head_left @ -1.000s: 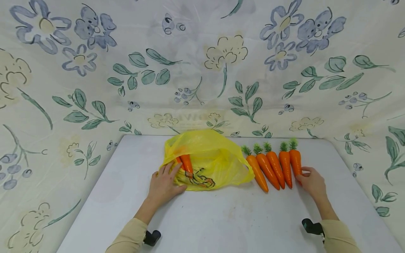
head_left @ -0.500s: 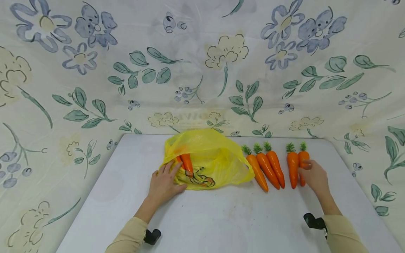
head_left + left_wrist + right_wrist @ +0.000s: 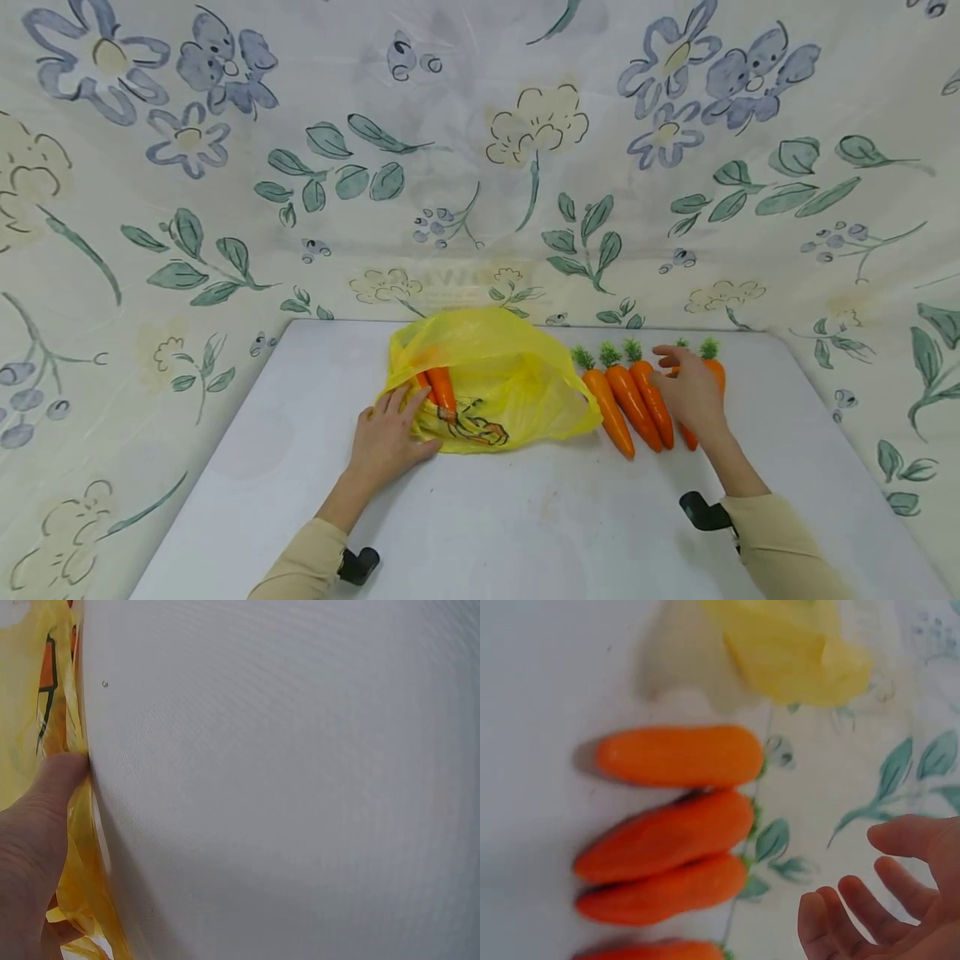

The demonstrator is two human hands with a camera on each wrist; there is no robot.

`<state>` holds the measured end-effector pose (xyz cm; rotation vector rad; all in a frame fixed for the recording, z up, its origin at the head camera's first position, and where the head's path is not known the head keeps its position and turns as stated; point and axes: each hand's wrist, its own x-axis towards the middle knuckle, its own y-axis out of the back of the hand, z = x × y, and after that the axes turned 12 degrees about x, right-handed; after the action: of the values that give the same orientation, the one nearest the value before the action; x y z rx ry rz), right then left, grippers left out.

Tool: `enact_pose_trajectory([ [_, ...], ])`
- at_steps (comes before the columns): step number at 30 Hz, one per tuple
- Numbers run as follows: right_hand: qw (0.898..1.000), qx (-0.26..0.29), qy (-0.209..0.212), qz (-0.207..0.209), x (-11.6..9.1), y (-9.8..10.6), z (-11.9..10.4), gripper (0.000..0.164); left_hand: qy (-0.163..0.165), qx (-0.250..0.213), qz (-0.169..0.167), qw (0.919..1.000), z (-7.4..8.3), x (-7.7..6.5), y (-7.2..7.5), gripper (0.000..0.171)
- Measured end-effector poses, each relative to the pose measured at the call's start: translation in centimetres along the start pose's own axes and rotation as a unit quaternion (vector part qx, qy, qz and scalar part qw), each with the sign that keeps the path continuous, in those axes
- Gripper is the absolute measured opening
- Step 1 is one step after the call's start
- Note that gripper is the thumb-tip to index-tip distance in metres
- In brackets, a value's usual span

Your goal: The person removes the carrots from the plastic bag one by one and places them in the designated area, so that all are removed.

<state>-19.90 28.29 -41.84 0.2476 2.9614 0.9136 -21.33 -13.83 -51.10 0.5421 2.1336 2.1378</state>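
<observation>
My left hand rests on the left end of a yellow plastic bag, its fingers spread over the plastic. The left wrist view has the thumb along the bag's front edge. Inside the bag's mouth show orange toy carrots. To the bag's right several more toy carrots with green tops lie in a row, among them a leftmost carrot and a far-right one. My right hand is over the right part of the row, partly covering two carrots. In the right wrist view that hand holds nothing, fingers loosely bent.
Everything lies on a white table. A floral cloth hangs behind the table and along both sides. Dark wrist-worn devices show at both sleeves.
The right hand slid the two rightmost carrots away from the other three, let go, and moved left over the row. The left hand and bag stayed in place.
</observation>
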Motion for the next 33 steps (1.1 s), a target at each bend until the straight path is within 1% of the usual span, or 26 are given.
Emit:
enact_pose_trajectory([
  [3,1.0,0.002,0.024,-0.011,-0.1,-1.2,-1.4,0.042,0.001,0.0,0.0,1.0,0.0,0.0,-0.1,0.081],
  [8,0.999,0.009,0.037,-0.026,-0.3,-3.2,-3.7,0.041,-0.001,0.0,-0.003,1.0,0.2,-0.3,-0.6,0.083],
  [11,0.998,0.019,0.047,-0.033,-0.4,-4.3,-5.1,0.04,0.0,0.004,0.003,1.0,0.1,-0.3,-0.7,0.083],
  [14,0.996,0.031,0.066,-0.044,-0.5,-5.5,-6.4,0.04,0.001,0.005,0.013,0.9999,0.0,-0.3,-0.7,0.084],
  [18,0.993,0.032,0.093,-0.062,-0.9,-7.6,-7.8,0.039,0.001,0.002,0.021,0.9998,-0.2,-0.1,-0.6,0.084],
  [22,0.989,0.022,0.108,-0.099,-1.3,-10.3,-8.6,0.038,0.007,-0.002,0.015,0.9999,-0.1,0.0,-0.5,0.085],
  [27,0.979,0.025,0.128,-0.159,-1.6,-14.0,-8.8,0.035,0.012,0.001,0.002,0.9999,0.1,0.0,-0.4,0.077],
  [31,0.974,0.023,0.119,-0.191,-1.5,-16.8,-8.9,0.034,0.011,0.014,-0.001,0.9998,0.0,-0.2,-0.5,0.073],
  [33,0.976,0.013,0.11,-0.189,-1.4,-18.1,-8.8,0.035,0.009,0.019,0.002,0.9998,0.0,-0.2,-0.6,0.072],
])
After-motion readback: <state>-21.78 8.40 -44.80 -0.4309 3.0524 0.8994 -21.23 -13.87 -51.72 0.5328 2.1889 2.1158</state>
